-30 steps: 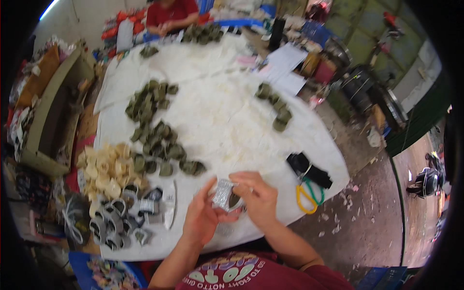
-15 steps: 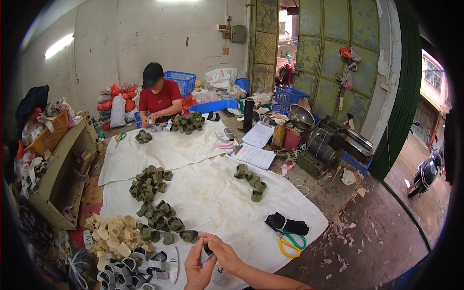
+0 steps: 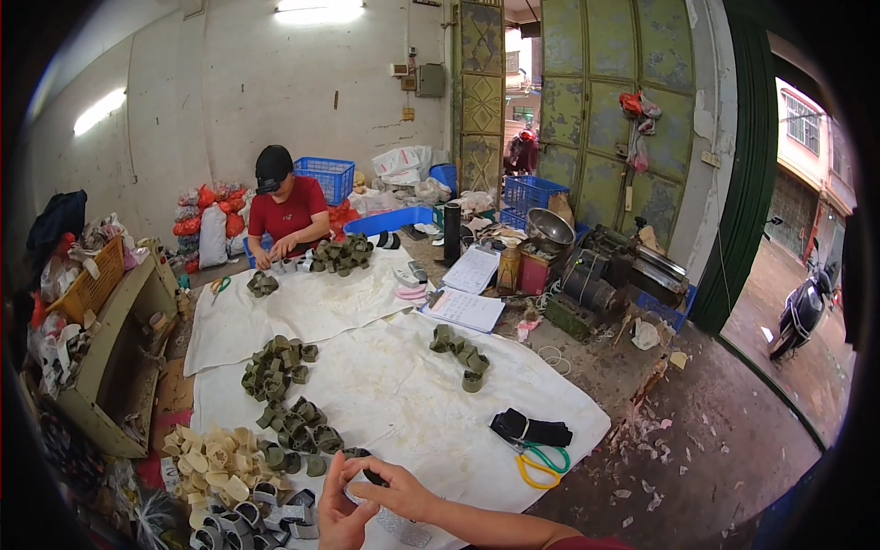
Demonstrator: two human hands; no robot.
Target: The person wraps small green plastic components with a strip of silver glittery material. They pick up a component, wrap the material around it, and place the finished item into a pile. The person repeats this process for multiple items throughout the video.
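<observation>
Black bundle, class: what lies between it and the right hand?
In the head view, only white cloth lies between the black bundle and the right hand.

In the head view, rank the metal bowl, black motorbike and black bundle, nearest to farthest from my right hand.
From your right hand:
1. Black bundle, to its right.
2. Metal bowl, farther back, right.
3. Black motorbike, outside, far right.

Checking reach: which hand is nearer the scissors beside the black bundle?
Right. The right hand is left of the scissors, across white cloth; the left hand is farther left, beyond the right hand.
</observation>
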